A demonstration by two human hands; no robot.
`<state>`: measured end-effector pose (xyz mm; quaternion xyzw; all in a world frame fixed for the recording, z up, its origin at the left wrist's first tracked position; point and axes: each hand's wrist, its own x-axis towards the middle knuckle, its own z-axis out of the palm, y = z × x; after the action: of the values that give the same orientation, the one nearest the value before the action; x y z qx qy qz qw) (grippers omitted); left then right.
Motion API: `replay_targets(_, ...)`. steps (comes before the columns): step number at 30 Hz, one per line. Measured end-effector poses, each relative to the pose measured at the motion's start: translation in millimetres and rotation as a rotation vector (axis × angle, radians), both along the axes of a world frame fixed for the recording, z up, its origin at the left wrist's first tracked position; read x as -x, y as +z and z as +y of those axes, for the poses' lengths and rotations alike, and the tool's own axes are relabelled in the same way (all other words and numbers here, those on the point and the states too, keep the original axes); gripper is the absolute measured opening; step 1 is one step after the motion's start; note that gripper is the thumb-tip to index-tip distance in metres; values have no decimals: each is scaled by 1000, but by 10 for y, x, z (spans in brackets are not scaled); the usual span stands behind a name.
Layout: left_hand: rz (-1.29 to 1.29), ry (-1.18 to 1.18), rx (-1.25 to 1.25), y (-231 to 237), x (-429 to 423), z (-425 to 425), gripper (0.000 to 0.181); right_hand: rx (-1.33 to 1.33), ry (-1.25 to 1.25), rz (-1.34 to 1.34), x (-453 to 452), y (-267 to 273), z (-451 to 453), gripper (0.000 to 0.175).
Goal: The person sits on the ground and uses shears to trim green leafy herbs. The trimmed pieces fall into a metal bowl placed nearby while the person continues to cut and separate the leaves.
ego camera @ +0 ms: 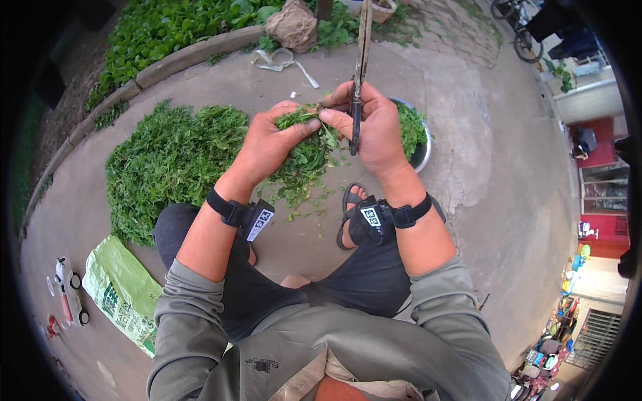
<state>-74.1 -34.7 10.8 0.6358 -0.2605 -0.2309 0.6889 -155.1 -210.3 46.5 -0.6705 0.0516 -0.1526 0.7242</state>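
My left hand (271, 135) grips a small bunch of leafy greens (293, 116) in front of me. The thumb and fingers of my right hand (373, 125) pinch the stem end of that bunch, close to my left thumb. A long, narrow bladed tool (362, 55) with a dark lower part also rests in my right hand, pointing away from me; seen edge-on, its exact kind is unclear. Below the bunch, loose greens (296, 175) lie on the ground. Partly hidden behind my right hand stands a metal-rimmed basin (429, 145) with cut greens (410, 128) in it.
A large heap of greens (165, 160) spreads on the concrete to the left. Nearer me lie a printed green sack (120, 290) and a white toy vehicle (69, 293). Beyond are a plastic strip (281, 62), a rock (292, 25) and a planted bed's curb (195, 52).
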Motion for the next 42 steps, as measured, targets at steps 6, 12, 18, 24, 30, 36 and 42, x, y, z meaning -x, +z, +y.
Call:
replay_targets(6, 206, 97, 132, 94, 30, 75, 21, 166, -111, -30, 44, 165, -101, 26)
replay_targets(12, 13, 219, 86, 191, -43, 168, 19, 1029, -130, -25, 154, 328, -242, 55)
replay_targets(18, 40, 251, 111, 196, -120, 267, 21, 1229, -72, -88, 178, 309, -236, 58)
replay_targets(24, 17, 153, 133, 218, -129, 334, 17, 1184, 6, -58, 167, 286, -269, 58)
replay_targets(30, 26, 130, 96, 203, -131, 353, 18, 1138, 51, -70, 167, 251, -269, 54)
replay_targets(36, 25, 128, 106, 161, -130, 336, 21, 1116, 82, -71, 168, 242, -266, 52)
replay_targets(42, 25, 96, 136, 162, -119, 315, 21, 1127, 86, -103, 165, 232, -266, 52)
